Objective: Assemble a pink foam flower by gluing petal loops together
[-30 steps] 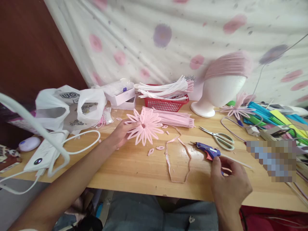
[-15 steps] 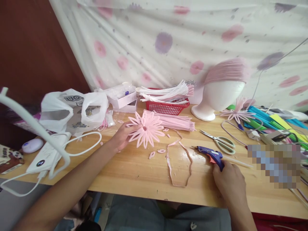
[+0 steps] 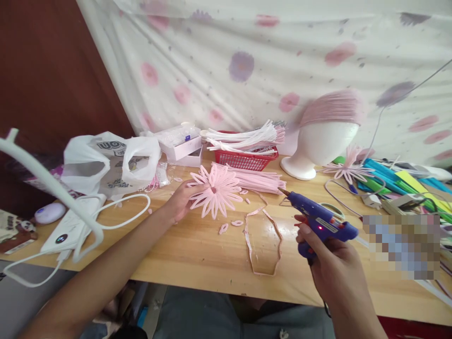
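Observation:
My left hand (image 3: 181, 200) pinches the left side of a pink pipe-cleaner flower (image 3: 216, 190) that rests tilted on the wooden table (image 3: 197, 245). My right hand (image 3: 326, 263) is wrapped round the grip of a blue glue gun (image 3: 319, 221), held above the table with its nozzle aimed left toward the flower. A small red light shows on the gun. A long pink pipe-cleaner loop (image 3: 263, 240) and small pink petal loops (image 3: 236, 222) lie between my hands.
A red basket (image 3: 243, 157) of white pipe cleaners and a pink bundle (image 3: 263, 181) sit behind the flower. A white foam head (image 3: 321, 143) wears a pink cap. Scissors (image 3: 332, 207) lie behind the gun. A plastic bag (image 3: 109, 162), white boxes, cables and coloured sheets (image 3: 406, 176) crowd the sides.
My right hand has closed on the glue gun, lifted it off the table and turned its nozzle toward the flower. My left hand keeps its hold on the flower.

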Action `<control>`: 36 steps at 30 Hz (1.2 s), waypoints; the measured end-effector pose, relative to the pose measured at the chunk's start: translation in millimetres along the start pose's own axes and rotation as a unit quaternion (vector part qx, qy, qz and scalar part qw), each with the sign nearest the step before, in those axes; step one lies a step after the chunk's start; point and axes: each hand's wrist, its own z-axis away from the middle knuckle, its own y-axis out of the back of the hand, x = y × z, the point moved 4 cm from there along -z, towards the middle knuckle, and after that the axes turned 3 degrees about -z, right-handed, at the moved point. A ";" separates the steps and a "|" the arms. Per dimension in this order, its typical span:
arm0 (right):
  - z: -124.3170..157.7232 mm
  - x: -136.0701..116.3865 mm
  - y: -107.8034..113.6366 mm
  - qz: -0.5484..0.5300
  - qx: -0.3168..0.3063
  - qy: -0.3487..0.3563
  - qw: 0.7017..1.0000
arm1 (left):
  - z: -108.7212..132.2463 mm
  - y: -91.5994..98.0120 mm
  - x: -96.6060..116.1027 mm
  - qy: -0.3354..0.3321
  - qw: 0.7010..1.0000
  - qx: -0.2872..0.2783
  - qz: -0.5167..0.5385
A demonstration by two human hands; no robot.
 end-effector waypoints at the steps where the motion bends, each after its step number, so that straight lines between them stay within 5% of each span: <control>1: 2.6 -2.1 -9.1 -0.015 -0.021 -0.015 1.000 | -0.1 0.1 -0.1 0.002 1.000 0.000 0.003; 4: 11.1 -10.0 -38.5 -0.018 -0.089 -0.052 0.994 | 0.6 -0.6 -0.1 0.003 1.000 -0.001 0.007; 7: 19.2 -22.9 -67.0 -0.006 -0.139 -0.014 0.990 | 2.4 -2.5 0.1 0.003 1.000 -0.006 0.003; 12: 25.3 -24.3 -95.4 0.078 -0.140 0.053 0.986 | 3.5 -5.3 -1.0 0.015 1.000 -0.013 0.006; 16: 27.6 -18.1 -103.2 0.177 -0.115 0.109 0.971 | 2.1 -5.3 -2.3 0.016 1.000 -0.016 0.014; 22: 32.5 -26.4 -115.4 0.191 -0.124 0.173 0.958 | 1.9 -5.7 -1.8 0.005 1.000 -0.024 0.007; 36: 30.9 -28.0 -120.4 0.262 -0.101 0.202 0.938 | 2.2 -5.2 -2.6 0.007 1.000 -0.023 0.002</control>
